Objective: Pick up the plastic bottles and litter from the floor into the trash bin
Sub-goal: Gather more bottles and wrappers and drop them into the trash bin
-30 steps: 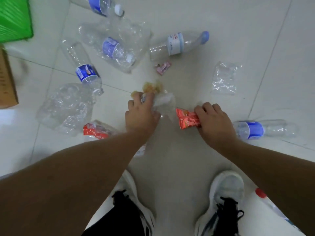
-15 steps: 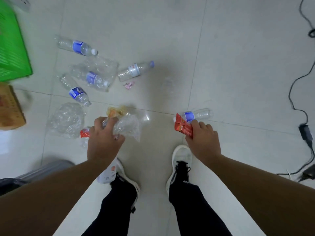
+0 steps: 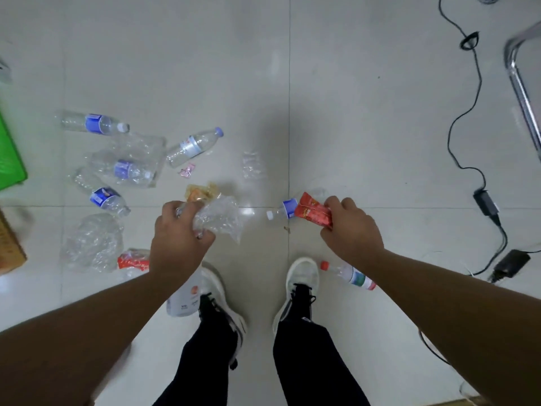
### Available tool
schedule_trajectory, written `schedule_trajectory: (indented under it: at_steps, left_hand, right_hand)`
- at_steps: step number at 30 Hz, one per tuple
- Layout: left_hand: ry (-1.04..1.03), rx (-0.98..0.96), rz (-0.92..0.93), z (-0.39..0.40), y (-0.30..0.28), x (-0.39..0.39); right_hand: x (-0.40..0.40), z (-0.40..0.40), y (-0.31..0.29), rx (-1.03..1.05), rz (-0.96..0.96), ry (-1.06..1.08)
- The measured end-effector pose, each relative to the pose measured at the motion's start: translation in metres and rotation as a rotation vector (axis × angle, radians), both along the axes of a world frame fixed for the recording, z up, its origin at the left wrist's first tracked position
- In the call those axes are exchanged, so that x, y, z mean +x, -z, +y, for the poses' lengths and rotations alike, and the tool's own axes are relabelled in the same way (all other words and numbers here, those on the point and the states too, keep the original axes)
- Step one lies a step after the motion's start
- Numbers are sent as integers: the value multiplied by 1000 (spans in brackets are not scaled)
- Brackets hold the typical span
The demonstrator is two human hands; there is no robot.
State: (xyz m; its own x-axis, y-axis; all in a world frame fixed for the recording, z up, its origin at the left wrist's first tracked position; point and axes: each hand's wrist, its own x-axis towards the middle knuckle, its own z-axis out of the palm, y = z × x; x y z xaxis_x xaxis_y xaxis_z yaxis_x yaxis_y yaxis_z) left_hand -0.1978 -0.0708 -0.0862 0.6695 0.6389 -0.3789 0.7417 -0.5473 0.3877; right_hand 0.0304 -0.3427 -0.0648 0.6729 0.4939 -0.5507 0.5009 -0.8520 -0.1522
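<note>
My left hand (image 3: 180, 235) grips a crumpled clear wrapper (image 3: 221, 219); my right hand (image 3: 349, 230) pinches a red packet (image 3: 313, 213). Both are off the floor, not yet binned. The bin may be the green thing (image 3: 10, 159) at the left edge, but I cannot tell. Most of the job remains, I judge: four blue-label bottles (image 3: 117, 171) lie to my left, another (image 3: 282, 209) behind the packet, a red-capped one (image 3: 348, 273) by my right shoe, plus a clear bag (image 3: 90, 244), a red wrapper (image 3: 133, 260) and a pink scrap (image 3: 187, 170).
</note>
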Motion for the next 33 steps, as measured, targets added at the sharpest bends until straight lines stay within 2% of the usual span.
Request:
schedule_trajectory:
  at_steps: [4,10,12,14,17,21,26,33]
  left_hand:
    - [207,30,44,26,83,0]
    - [150,66,123,62,212,-31]
    - [148,20,129,61,227,-42]
    - [134,-21,126,54,224,-54]
    - [68,-49,137,44,186,-66]
    - [57,-19,137,36,99,-75]
    - [-162,-6,119,46,-21,-60]
    - [-398,-30,66,41,-143,-98]
  right_hand:
    - [14,20,85,-24,-19,-71]
    - [6,39,251,-158,0,-378]
    - [5,38,276,-137,-90,-418]
    - [5,34,275,-125,-160,-430]
    - [7,35,224,-130,-166,-373]
    - [17,69,114,-47,-133,-373]
    - [30,133,-15,-39,-134,-482]
    - [-24,217,-137,3,-137,-622]
